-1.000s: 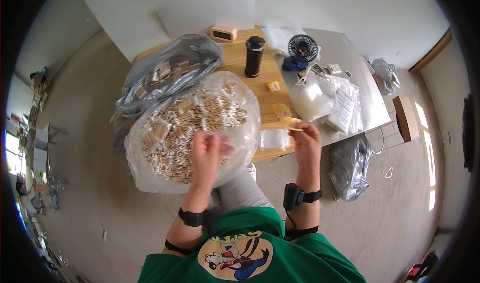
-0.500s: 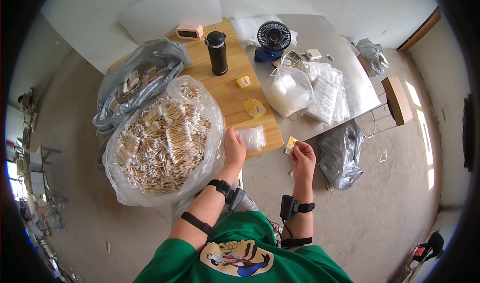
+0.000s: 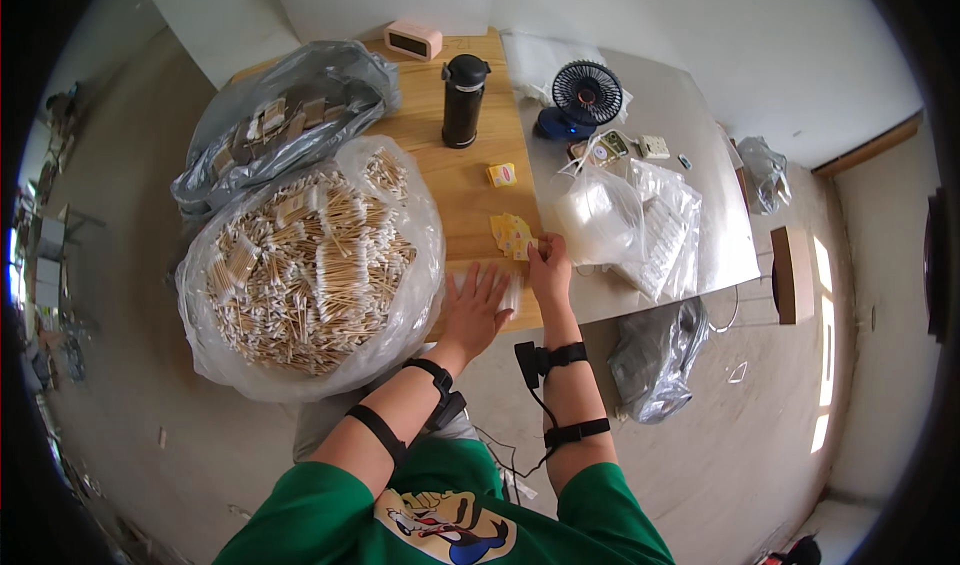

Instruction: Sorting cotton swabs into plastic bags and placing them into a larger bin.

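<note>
My left hand [image 3: 477, 310] lies flat with fingers spread on a stack of small clear plastic bags [image 3: 514, 293] at the table's near edge, hiding most of it. My right hand [image 3: 550, 265] is closed in a pinch on a small yellow card at the edge of a loose pile of yellow cards [image 3: 508, 230]. The fingers partly cover that card. Farther back stands a neat stack of yellow cards [image 3: 501, 174]. Left of my left hand, a big clear bag [image 3: 425, 295] holds a heap of cotton swabs [image 3: 320, 265] with wooden sticks.
A grey plastic bag [image 3: 230, 85] with bundled pieces lies at the back left. A black flask [image 3: 464, 103] and a pink clock [image 3: 413, 40] stand behind the cards. On the metal table are a fan [image 3: 586, 95] and filled clear bags [image 3: 597, 215]. A grey bag [image 3: 660, 360] lies below.
My right hand has moved left and away from me with the card, from beyond the table edge to the card pile. My left hand has spread flat over the clear bags. The view has shifted.
</note>
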`<action>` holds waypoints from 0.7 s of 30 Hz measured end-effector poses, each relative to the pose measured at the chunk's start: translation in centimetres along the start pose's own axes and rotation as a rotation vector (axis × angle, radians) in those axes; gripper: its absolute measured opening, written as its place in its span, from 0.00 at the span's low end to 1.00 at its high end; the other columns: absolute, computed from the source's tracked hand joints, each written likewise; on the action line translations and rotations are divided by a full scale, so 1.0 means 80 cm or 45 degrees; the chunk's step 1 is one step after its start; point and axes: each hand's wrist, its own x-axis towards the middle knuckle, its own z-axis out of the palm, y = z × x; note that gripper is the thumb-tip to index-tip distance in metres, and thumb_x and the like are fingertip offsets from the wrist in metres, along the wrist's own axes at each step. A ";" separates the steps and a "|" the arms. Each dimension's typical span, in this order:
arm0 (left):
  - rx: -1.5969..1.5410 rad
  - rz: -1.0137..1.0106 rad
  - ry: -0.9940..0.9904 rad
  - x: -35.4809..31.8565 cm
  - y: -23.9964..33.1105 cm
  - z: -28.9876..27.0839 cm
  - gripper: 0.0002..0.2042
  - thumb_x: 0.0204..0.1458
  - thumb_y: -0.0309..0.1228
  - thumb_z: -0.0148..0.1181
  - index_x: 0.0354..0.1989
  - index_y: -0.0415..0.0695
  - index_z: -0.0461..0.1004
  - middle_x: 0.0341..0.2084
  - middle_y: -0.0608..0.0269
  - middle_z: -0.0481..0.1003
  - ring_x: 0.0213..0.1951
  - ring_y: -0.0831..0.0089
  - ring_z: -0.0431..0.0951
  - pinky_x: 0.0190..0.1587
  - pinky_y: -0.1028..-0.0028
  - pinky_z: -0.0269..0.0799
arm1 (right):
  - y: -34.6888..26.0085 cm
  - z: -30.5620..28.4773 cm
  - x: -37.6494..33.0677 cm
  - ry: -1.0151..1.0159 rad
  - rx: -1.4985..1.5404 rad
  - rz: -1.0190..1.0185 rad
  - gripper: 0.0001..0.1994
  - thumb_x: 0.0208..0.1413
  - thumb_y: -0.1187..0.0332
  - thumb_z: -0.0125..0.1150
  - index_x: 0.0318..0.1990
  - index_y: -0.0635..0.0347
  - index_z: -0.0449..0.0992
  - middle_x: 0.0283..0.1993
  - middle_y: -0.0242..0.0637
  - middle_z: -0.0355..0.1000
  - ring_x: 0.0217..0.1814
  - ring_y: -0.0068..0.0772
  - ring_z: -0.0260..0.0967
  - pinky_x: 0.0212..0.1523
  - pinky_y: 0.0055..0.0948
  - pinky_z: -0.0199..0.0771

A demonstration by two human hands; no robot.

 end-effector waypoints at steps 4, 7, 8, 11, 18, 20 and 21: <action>0.088 0.009 -0.009 0.000 0.002 0.000 0.27 0.56 0.49 0.44 0.63 0.52 0.60 0.65 0.60 0.53 0.66 0.54 0.47 0.59 0.36 0.38 | 0.007 0.020 0.021 -0.031 -0.152 -0.090 0.13 0.53 0.71 0.60 0.44 0.62 0.68 0.27 0.36 0.71 0.28 0.27 0.70 0.29 0.27 0.69; 0.098 -0.010 -0.002 0.000 -0.005 0.002 0.27 0.56 0.50 0.44 0.62 0.53 0.60 0.64 0.60 0.54 0.66 0.55 0.48 0.59 0.36 0.38 | -0.005 0.033 0.017 -0.041 -0.276 -0.074 0.12 0.50 0.69 0.61 0.41 0.61 0.69 0.32 0.40 0.72 0.32 0.39 0.71 0.35 0.36 0.70; 0.107 -0.013 -0.005 0.000 -0.008 0.001 0.27 0.55 0.50 0.44 0.62 0.53 0.60 0.64 0.60 0.54 0.66 0.55 0.48 0.59 0.36 0.39 | -0.010 0.039 0.014 0.017 -0.378 -0.140 0.13 0.49 0.69 0.61 0.41 0.61 0.69 0.34 0.41 0.71 0.33 0.40 0.71 0.36 0.36 0.70; 0.041 -0.027 0.073 0.000 -0.009 0.006 0.27 0.55 0.50 0.46 0.62 0.54 0.61 0.64 0.60 0.55 0.66 0.56 0.49 0.59 0.36 0.40 | -0.001 0.044 0.011 0.139 -0.483 -0.252 0.13 0.48 0.68 0.62 0.40 0.61 0.70 0.38 0.42 0.70 0.35 0.42 0.70 0.37 0.35 0.70; -0.079 0.001 0.121 0.000 0.006 0.016 0.28 0.54 0.51 0.47 0.62 0.55 0.60 0.64 0.61 0.55 0.66 0.59 0.49 0.59 0.41 0.45 | 0.033 -0.011 0.023 0.141 0.418 0.125 0.05 0.52 0.72 0.59 0.32 0.62 0.71 0.29 0.30 0.69 0.30 0.21 0.63 0.33 0.23 0.66; -0.018 -0.033 0.123 -0.003 -0.007 0.020 0.29 0.54 0.52 0.47 0.63 0.53 0.57 0.64 0.60 0.55 0.66 0.61 0.48 0.60 0.44 0.47 | 0.009 -0.010 -0.012 0.186 0.582 0.170 0.04 0.53 0.73 0.59 0.33 0.59 0.70 0.28 0.26 0.66 0.25 0.15 0.58 0.24 0.16 0.58; -0.002 -0.068 0.142 -0.001 -0.012 0.012 0.29 0.54 0.52 0.47 0.63 0.53 0.57 0.64 0.60 0.55 0.66 0.61 0.48 0.60 0.44 0.47 | -0.012 -0.014 -0.039 0.142 0.702 0.174 0.04 0.54 0.74 0.58 0.34 0.57 0.68 0.27 0.25 0.64 0.21 0.12 0.55 0.18 0.14 0.53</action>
